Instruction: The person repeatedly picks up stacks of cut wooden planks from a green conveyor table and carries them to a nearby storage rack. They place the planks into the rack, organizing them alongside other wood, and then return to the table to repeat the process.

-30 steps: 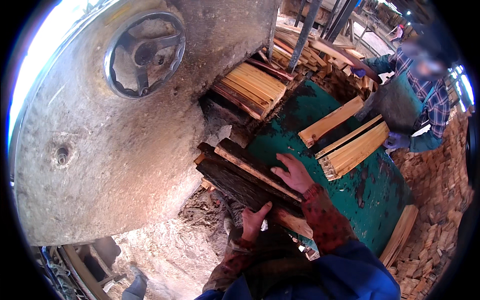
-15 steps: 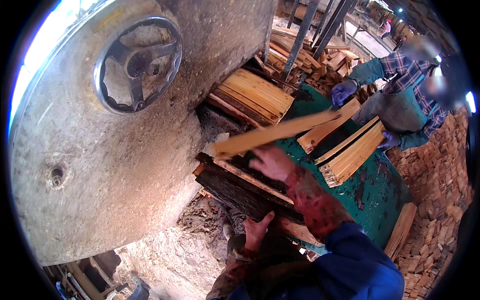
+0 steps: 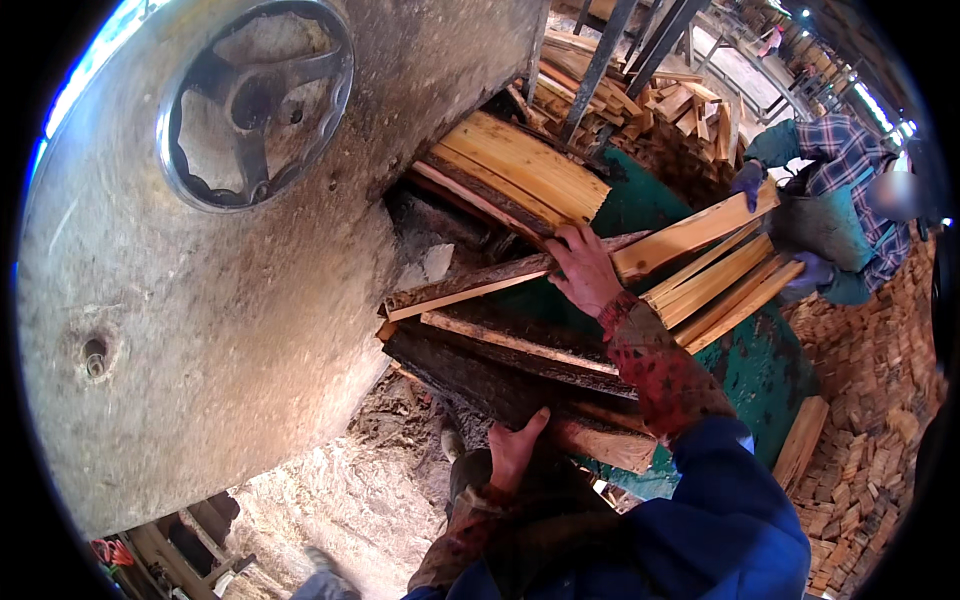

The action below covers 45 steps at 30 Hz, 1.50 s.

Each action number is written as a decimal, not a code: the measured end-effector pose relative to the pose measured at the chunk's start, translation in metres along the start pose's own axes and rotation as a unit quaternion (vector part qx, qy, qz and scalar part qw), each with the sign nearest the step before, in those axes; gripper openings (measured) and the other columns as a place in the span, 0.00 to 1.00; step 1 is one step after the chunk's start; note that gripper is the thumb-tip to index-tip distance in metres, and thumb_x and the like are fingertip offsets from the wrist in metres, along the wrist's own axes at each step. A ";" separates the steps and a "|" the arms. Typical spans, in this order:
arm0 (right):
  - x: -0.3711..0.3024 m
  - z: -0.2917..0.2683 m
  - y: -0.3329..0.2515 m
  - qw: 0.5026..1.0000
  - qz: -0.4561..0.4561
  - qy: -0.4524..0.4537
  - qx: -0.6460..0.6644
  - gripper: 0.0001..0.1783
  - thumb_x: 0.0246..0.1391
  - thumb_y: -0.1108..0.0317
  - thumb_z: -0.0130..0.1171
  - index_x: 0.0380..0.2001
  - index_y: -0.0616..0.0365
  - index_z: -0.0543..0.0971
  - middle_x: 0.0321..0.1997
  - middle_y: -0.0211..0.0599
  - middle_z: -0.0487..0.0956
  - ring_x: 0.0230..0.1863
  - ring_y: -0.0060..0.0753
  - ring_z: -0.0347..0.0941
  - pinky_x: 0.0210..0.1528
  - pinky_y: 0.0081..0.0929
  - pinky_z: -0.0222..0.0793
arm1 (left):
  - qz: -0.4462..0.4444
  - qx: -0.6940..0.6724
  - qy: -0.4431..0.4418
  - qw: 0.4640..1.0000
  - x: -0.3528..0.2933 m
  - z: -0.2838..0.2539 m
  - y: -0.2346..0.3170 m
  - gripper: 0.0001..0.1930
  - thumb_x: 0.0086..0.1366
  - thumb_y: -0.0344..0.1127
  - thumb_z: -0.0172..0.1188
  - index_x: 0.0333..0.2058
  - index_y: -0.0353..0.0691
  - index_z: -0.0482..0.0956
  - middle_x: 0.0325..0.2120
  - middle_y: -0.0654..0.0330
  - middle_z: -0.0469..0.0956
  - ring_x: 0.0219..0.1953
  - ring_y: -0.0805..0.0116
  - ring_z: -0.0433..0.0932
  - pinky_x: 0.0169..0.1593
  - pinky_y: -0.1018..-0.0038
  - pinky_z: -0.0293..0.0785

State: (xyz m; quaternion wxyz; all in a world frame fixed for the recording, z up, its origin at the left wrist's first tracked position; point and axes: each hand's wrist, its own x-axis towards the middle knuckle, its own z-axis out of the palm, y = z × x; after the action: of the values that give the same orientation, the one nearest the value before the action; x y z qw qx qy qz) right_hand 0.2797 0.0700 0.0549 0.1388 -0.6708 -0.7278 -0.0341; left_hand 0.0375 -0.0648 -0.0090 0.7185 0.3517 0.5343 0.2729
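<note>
My left hand [image 3: 513, 455] holds the near edge of a dark, bark-covered slab [image 3: 470, 375], its thumb up and its other fingers partly hidden. Farther off, my right hand [image 3: 588, 272] is closed across a bark-edged board [image 3: 460, 286], thumb on the near side and fingers over the far edge. Those fingertips come close to the end of a stack of yellow sawn boards [image 3: 530, 165]. A thinner bark-edged strip [image 3: 520, 342] lies between the slab and the board I grip. Right of my right hand, a pale plank [image 3: 690, 232] rests over the green table [image 3: 760, 370].
A large upright metal panel with a handwheel [image 3: 255, 105] stands at left. Across the table, a co-worker's purple-gloved hands [image 3: 748, 185] touch the pale plank and several sawn strips [image 3: 735, 290]. Wood pieces [image 3: 870, 430] are heaped at right, and more offcuts [image 3: 640, 110] lie behind.
My right hand has moved up and away from me onto the bark-edged board. The co-worker's gloved hand now reaches the pale plank, and the sawn strips are spread apart. My left hand stays put.
</note>
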 end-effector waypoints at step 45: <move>0.104 0.064 -0.053 0.998 -0.050 0.019 -0.024 0.17 0.49 0.67 0.57 0.43 0.62 0.75 0.40 0.42 0.73 0.42 0.45 0.73 0.39 0.38 0.73 | 0.064 -0.045 -0.002 0.997 0.002 -0.002 -0.010 0.16 0.54 0.36 0.70 0.37 0.31 0.82 0.34 0.58 0.83 0.36 0.73 0.79 0.43 0.74 0.76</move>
State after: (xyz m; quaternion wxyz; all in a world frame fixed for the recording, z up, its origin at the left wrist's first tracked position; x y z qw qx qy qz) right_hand 0.2113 0.1803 0.0269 0.1342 -0.6361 -0.7566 -0.0711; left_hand 0.0362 -0.0687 -0.0181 0.7156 0.3535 0.4963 0.3414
